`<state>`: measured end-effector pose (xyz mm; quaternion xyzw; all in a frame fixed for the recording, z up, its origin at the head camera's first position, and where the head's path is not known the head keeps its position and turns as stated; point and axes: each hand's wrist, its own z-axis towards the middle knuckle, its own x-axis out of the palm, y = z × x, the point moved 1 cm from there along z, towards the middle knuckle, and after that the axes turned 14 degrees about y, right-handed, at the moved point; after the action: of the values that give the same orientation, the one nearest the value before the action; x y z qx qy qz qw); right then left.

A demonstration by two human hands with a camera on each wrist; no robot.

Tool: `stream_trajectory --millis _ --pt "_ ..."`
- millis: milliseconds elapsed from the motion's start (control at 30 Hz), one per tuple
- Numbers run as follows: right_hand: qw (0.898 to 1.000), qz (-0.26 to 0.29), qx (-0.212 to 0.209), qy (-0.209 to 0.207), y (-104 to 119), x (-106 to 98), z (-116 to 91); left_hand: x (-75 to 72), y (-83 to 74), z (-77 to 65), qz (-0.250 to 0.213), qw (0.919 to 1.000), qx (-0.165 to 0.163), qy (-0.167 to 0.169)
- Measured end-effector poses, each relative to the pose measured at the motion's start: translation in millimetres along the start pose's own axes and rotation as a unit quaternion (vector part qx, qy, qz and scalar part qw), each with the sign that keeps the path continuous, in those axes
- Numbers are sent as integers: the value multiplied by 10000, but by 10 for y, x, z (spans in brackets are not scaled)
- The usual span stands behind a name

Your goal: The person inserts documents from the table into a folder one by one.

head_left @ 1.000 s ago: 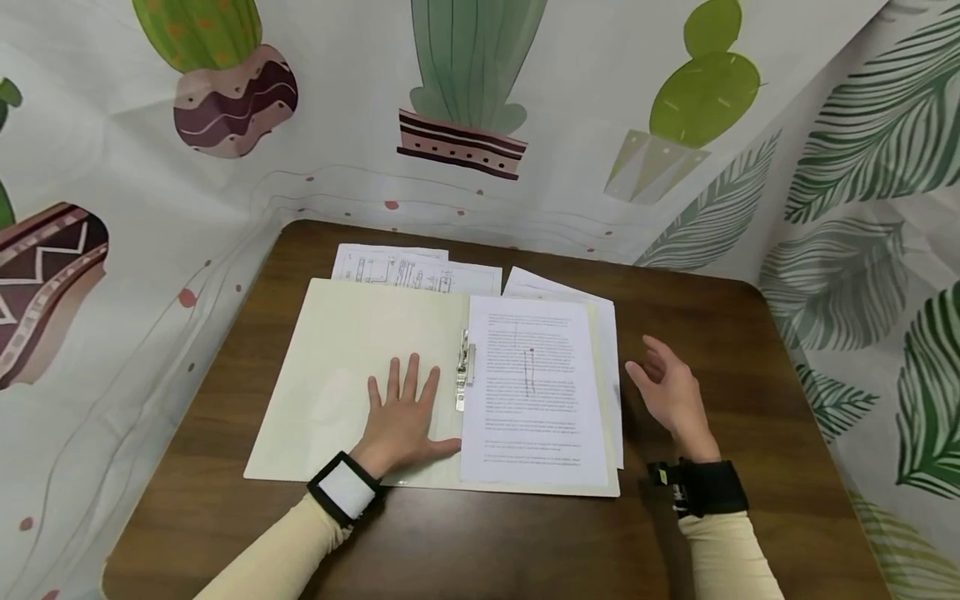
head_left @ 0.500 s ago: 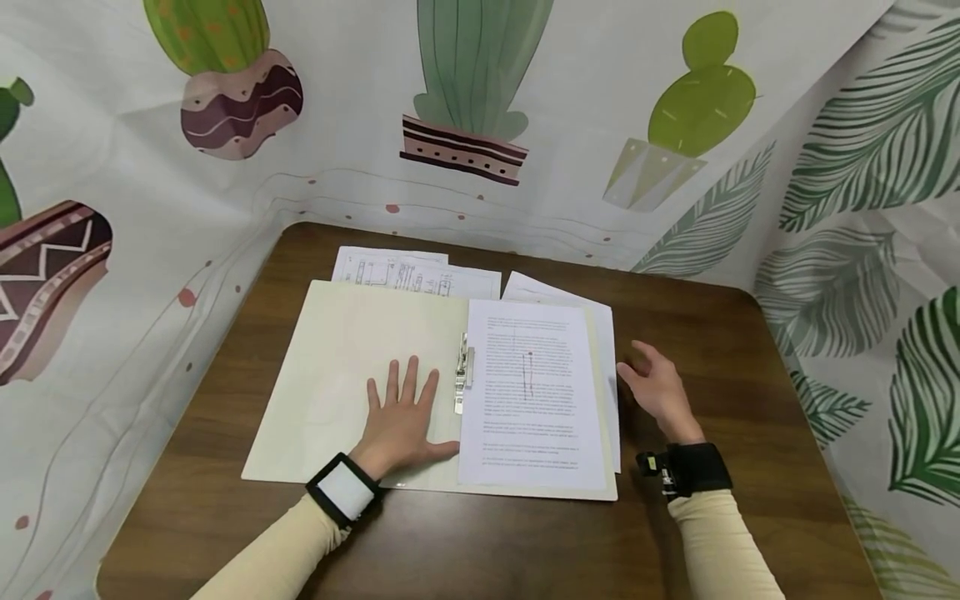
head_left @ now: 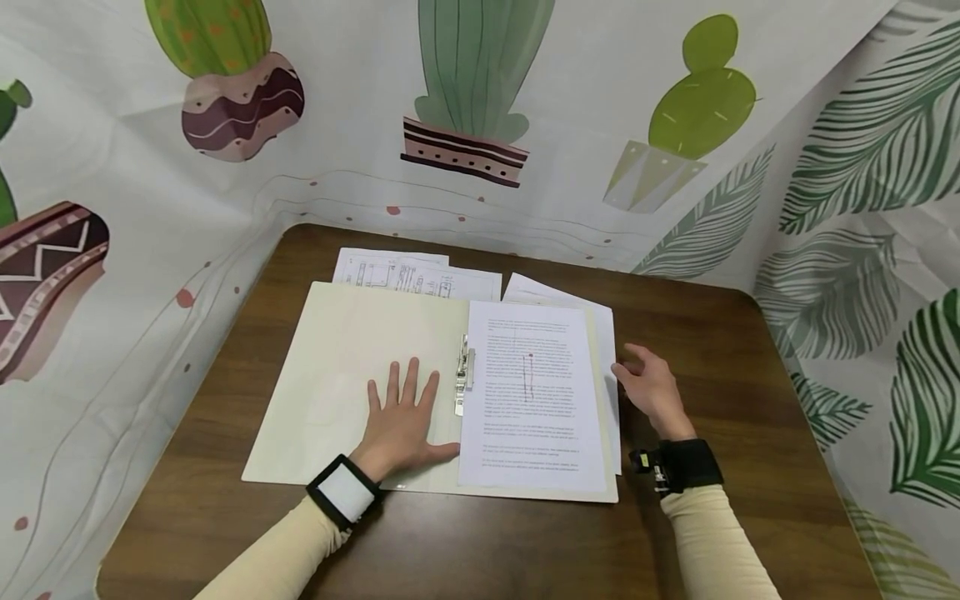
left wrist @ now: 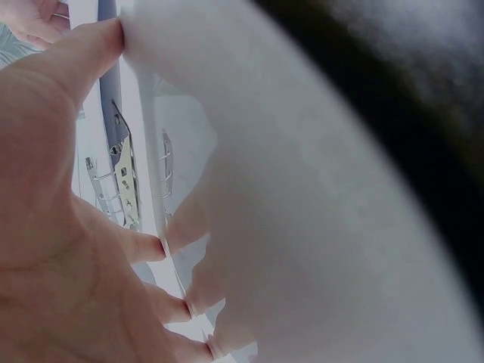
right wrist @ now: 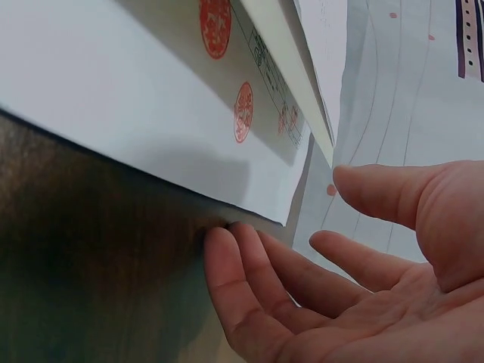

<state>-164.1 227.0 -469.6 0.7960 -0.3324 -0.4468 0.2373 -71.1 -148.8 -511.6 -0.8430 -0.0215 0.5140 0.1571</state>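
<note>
- Head: the right hand [head_left: 651, 387] has been moved nearer the open cream card folder [head_left: 330, 350] at nine o'clock; fingers loosely curved, nothing gripped.
- Left wrist: left hand [left wrist: 60, 234] rested on it, fingers spread.
- Right wrist: white, red-stamped paper sheet [right wrist: 121, 106] at eleven o'clock; if nudged, might be creased.

The cream folder [head_left: 352, 350] lies open, a metal clip [head_left: 464, 375] along its fold. A printed white sheet [head_left: 534, 433] covers most of the folder's right half. A red-stamped paper [right wrist: 151, 113] lies partly under the folder, jutting past its right edge.
</note>
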Motion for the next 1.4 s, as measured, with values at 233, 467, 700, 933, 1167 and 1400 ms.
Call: stream_trajectory --millis 233,467,700,933,1167,1400 --pt "9995 307 -101 -54 -10 28 9 -2 -3 -13 1 10000 28 -31" --pt "9977 646 -177 -85 -21 36 13 -23 -15 -26 -23 9999 84 -105" --pt "9956 886 -243 -187 -68 43 50 -20 -18 -15 -46 9999 74 -89" --pt "9935 1078 -327 -162 -96 47 62 -11 -15 -9 -10 9999 81 -113" --pt "9900 1383 -253 93 -115 56 84 -8 -6 -1 -22 10000 61 -68" --pt "9909 1320 -177 217 -118 91 107 -14 -7 -1 48 9999 60 -100"
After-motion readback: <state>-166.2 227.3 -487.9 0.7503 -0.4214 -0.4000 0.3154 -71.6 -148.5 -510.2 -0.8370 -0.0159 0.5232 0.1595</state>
